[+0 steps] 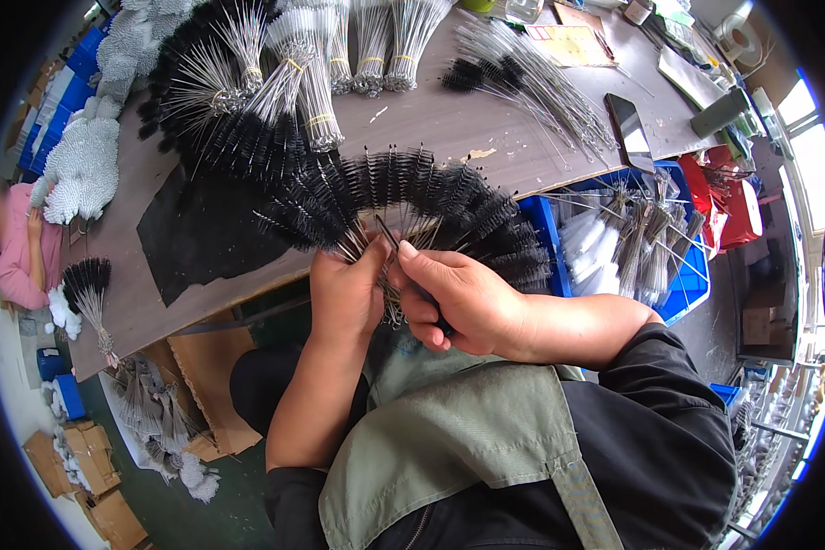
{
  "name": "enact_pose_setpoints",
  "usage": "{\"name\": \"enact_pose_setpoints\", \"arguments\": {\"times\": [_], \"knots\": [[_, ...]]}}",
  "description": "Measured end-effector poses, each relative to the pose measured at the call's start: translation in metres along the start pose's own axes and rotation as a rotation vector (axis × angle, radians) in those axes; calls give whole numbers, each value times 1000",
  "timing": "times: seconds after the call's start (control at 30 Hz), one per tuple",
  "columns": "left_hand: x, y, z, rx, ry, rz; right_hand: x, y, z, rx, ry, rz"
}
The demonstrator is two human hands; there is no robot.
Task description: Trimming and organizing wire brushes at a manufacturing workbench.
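A fanned-out bundle of black bristle brushes [385,183] with thin wire stems spreads above the table's front edge, over my lap. My left hand [344,291] is closed around the stems at the bundle's left side. In my right hand [463,295] is a slim dark tool [387,232]; its narrow tip points up among the stems and a dark handle shows below the fingers. The tool's exact kind is hidden by the grip. My right thumb lies along it, close to my left fingertips. Looped wire ends stick out beneath the hands.
Tied bundles of wire brushes [316,101] stand at the table's back left. Loose brushes [532,82] and a phone [629,133] lie to the right. A blue crate [545,240] of white brushes stands right of the table. Another person [29,243] sits far left.
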State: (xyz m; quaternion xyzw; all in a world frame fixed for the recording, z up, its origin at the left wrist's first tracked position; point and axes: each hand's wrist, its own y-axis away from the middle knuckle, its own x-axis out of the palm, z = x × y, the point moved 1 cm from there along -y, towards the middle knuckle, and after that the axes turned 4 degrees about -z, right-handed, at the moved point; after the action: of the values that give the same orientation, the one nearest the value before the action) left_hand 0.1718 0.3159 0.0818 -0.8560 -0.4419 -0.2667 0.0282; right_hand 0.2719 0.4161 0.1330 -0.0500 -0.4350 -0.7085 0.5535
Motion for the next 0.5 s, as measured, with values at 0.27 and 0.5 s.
{"name": "enact_pose_setpoints", "arguments": {"times": [0.27,0.5], "knots": [[1,0,4,59,3,-88,1,3,-1,48,-102,50],[4,3,-4,31,-39,-22,2,0,-2,19,-101,54]]}}
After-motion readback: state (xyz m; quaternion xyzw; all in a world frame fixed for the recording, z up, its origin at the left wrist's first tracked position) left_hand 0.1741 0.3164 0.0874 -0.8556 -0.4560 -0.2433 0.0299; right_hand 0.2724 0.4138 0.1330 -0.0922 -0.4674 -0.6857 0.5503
